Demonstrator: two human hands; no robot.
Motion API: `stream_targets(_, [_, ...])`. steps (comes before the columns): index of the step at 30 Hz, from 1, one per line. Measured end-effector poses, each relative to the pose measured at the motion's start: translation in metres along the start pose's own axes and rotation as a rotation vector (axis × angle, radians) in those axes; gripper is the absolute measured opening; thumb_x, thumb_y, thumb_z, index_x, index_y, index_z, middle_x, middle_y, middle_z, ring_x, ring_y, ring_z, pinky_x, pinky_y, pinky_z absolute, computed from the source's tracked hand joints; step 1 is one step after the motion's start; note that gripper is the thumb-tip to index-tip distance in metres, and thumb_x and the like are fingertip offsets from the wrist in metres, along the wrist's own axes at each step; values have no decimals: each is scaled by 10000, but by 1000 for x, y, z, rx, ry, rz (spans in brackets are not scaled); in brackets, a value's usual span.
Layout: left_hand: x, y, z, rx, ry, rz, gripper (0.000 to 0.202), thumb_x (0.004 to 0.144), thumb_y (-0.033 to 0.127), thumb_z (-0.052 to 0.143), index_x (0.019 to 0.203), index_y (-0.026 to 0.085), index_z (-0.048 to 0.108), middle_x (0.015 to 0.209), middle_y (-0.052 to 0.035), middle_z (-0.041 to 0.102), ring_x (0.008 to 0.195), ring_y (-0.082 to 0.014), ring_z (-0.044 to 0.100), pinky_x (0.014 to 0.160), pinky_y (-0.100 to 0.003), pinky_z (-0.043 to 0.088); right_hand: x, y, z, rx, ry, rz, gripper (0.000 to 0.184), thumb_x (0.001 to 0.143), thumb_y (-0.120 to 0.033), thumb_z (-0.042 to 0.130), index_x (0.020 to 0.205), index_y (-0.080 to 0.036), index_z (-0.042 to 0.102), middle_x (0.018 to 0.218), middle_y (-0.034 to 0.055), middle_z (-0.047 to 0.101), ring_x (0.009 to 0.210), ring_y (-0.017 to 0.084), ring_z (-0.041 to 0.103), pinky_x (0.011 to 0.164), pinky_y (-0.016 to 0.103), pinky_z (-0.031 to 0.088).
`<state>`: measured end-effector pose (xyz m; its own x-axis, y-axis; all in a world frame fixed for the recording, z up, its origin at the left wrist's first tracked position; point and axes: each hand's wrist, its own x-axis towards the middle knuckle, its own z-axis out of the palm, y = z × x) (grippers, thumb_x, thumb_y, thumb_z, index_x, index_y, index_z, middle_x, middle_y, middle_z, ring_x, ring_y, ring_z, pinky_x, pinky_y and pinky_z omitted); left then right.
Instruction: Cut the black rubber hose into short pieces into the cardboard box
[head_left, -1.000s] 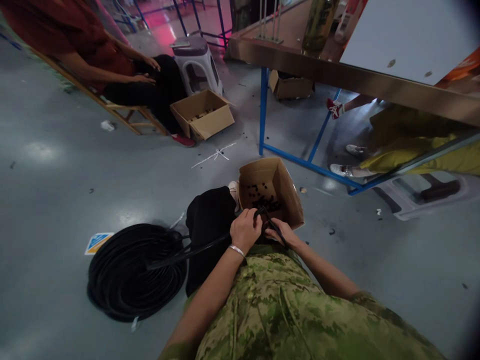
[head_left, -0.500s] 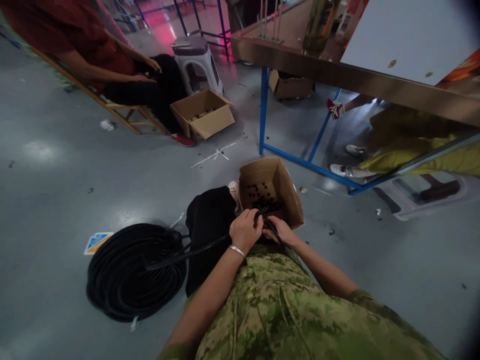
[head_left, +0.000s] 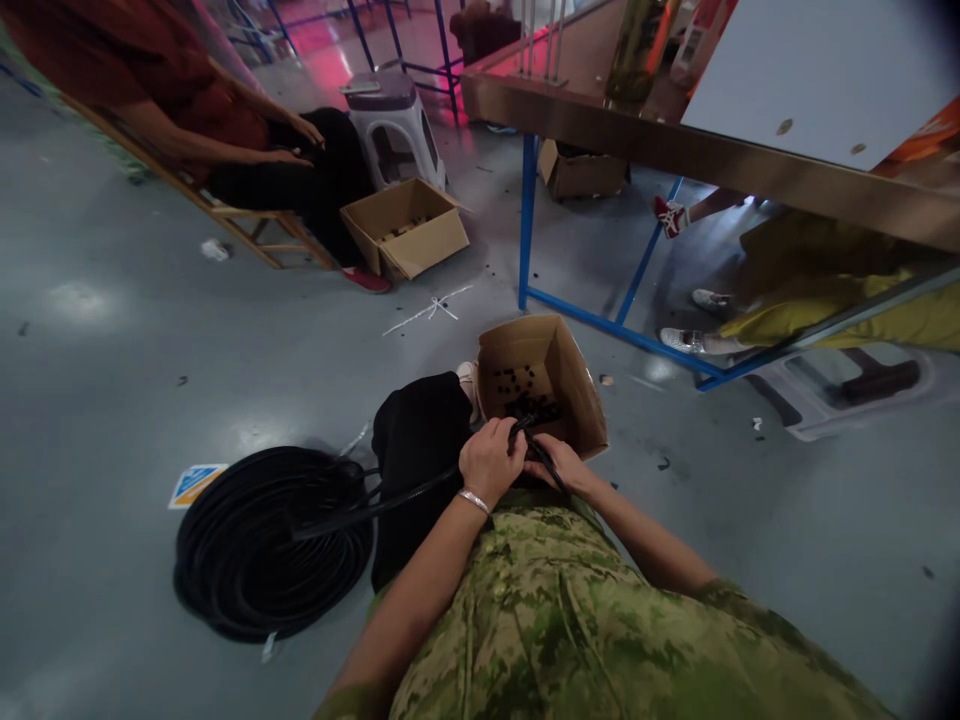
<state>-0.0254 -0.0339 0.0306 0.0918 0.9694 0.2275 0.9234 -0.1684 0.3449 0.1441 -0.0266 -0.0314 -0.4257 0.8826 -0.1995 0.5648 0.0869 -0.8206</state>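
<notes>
My left hand is closed on a black tube, which runs back over the black-clad leg to a large coil of black tubing on the floor. Right beside it, my right hand has its fingers closed around a slim black length. Whether that length is the same tube or a tool handle, I cannot tell. Both hands are over the near edge of an open cardboard box. Short black pieces lie scattered on its bottom.
A blue-legged table stands ahead on the right, with a person's legs and a grey stool beneath. Another seated person is at upper left, beside a second cardboard box and a plastic stool. White string lies on the floor.
My hands stay in almost the same place on the black lengths. Beyond the table, a dark shape at the top has shifted.
</notes>
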Motion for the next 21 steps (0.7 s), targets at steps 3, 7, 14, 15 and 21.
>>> stream_targets(3, [0, 1, -1, 4, -33, -11, 257, 903, 342, 477, 1020, 218, 669, 920, -51, 689, 810, -179, 628, 671, -272, 420, 1, -3, 0, 14, 11, -13, 436, 797, -488, 663, 1114, -191, 624, 1023, 79, 688, 904, 230, 644, 798, 316, 493])
stream_targets(7, [0, 2, -1, 6, -75, -29, 274, 911, 350, 462, 1043, 221, 665, 946, -56, 686, 832, -182, 628, 684, -275, 427, 1, -8, 0, 52, 8, 20, 418, 796, -487, 666, 1085, -189, 625, 987, 68, 683, 880, 224, 635, 782, 314, 487])
stream_targets(14, [-1, -1, 0, 22, -136, 42, 291, 931, 347, 435, 1058, 226, 667, 921, -55, 677, 813, -175, 619, 694, -277, 428, 2, -14, 0, 132, -3, 12, 479, 789, -563, 650, 1059, -169, 619, 994, 80, 664, 895, 222, 614, 786, 304, 483])
stream_targets(15, [-1, -2, 0, 22, -145, 62, 291, 935, 344, 430, 1058, 223, 665, 913, -56, 674, 814, -175, 618, 694, -277, 428, 2, -14, -1, 131, -2, 14, 473, 795, -566, 641, 1048, -168, 620, 968, 73, 665, 869, 213, 611, 766, 294, 480])
stream_targets(21, [2, -5, -2, 19, -203, 107, 294, 962, 335, 397, 994, 210, 661, 875, -56, 669, 818, -169, 615, 677, -273, 412, -4, -7, 0, 12, 27, 57, 400, 837, -569, 557, 826, -175, 626, 725, 27, 640, 671, 170, 559, 609, 241, 411])
